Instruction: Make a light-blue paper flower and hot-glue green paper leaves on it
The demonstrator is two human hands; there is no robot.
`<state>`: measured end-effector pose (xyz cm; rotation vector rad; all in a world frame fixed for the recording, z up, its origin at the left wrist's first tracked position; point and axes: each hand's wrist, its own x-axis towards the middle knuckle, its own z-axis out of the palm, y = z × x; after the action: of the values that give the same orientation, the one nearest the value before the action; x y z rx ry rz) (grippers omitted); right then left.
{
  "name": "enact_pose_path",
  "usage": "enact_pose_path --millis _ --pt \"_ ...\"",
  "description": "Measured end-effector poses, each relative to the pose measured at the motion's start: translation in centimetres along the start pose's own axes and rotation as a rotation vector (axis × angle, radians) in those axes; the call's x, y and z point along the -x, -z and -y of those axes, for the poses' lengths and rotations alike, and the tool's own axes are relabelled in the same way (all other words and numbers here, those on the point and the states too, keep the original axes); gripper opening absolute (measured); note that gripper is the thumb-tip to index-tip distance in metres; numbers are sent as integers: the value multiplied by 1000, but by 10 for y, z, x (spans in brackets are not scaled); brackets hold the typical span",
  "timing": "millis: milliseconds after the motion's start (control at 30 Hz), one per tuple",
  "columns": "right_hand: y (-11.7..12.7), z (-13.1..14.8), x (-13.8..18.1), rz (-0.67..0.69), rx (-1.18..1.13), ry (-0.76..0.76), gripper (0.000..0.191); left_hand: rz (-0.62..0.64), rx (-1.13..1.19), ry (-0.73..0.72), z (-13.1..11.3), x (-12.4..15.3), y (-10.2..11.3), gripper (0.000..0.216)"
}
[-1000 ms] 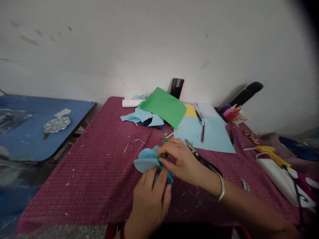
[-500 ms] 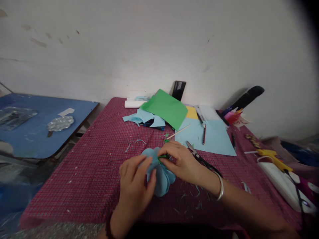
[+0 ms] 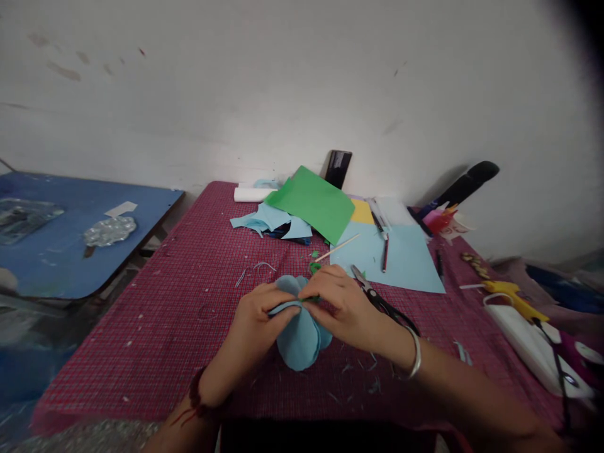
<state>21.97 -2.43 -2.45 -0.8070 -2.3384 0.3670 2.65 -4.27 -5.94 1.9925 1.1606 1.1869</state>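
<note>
A light blue paper flower with rounded petals is between my two hands, above the checked tablecloth. My left hand pinches one of its petals between thumb and fingers, near the flower's middle. My right hand is closed at the centre, where a little green shows between the fingertips; the fingers hide most of that green piece. Just beyond my right hand lies a small green curl of paper. Black-handled scissors rest partly open behind my right wrist.
A green sheet overlaps blue paper scraps. Right of it lie a pale blue sheet, a thin stick and a pen. A yellow glue gun and white power strip sit far right. A phone leans on the wall.
My left hand has gone from loosely spread fingers beside the flower to a pinch on a petal, which is now folded upward. My right hand stays at the flower's centre.
</note>
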Motion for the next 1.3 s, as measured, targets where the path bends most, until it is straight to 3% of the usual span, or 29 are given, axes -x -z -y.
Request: enact_pose_path --millis 333,533,667,967,1133,1300 --pt "-2 -3 -6 -21 -31 -26 9 18 103 71 1 -7 -2 15" --pt "6 -11 -7 -175 -290 -214 18 -65 101 97 7 -9 -6 13" --pt "5 -18 0 -208 -353 -311 11 -59 161 191 12 -10 -3 18" --pt "-6 -22 7 -227 -395 -301 11 -63 346 464 17 -17 -4 19" --pt "0 -31 14 -299 -400 -294 10 -7 254 423 7 -32 -10 17" --pt "10 -36 23 -286 -407 -271 8 42 184 250 -5 -44 -21 15"
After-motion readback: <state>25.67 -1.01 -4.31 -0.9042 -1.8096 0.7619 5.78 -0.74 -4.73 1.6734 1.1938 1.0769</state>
